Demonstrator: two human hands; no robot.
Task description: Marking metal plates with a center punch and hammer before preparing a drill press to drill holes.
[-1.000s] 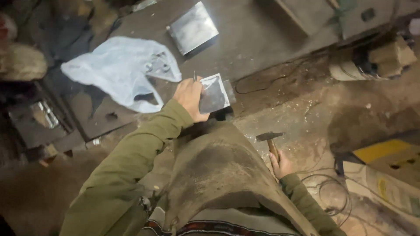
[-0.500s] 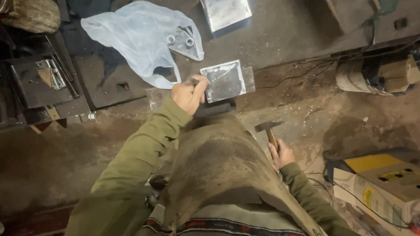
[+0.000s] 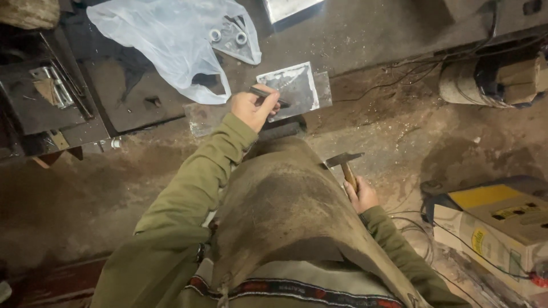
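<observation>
1. The left hand [image 3: 254, 108], just above the centre of the frame, is closed around a thin dark rod-shaped tool [image 3: 268, 96], perhaps a punch or a scriber. The tool lies slanted across the fingers, with its far end on the lower left part of a small square metal plate [image 3: 294, 88].

2. The plate lies flat on a dark work surface [image 3: 342, 40], close to its near edge, on top of a slightly larger metal piece [image 3: 324, 88] that shows along the plate's right side.

3. The right hand [image 3: 361, 197], right of centre and lower in the frame, is wrapped around the wooden handle of a hammer [image 3: 342, 161]. The hammer head points up and to the left, well apart from the plate and the tool.

4. A worn leather apron [image 3: 285, 211] fills the lower middle of the frame, between the two olive green sleeves.

5. In the upper left, a crumpled pale plastic bag [image 3: 171, 40] lies on the surface, and two small metal rings [image 3: 228, 37] rest on it.

6. At the lower right, a yellow and white machine box [image 3: 496, 219] stands among loose cables on the dirty floor.

7. Risks, as a judgement: the fingers sit close to the tool's upper end, so a glancing hammer blow could hit them. The plate looks unclamped and near the edge, so it could slide or tip. A slanted tool could skid across the metal.
</observation>
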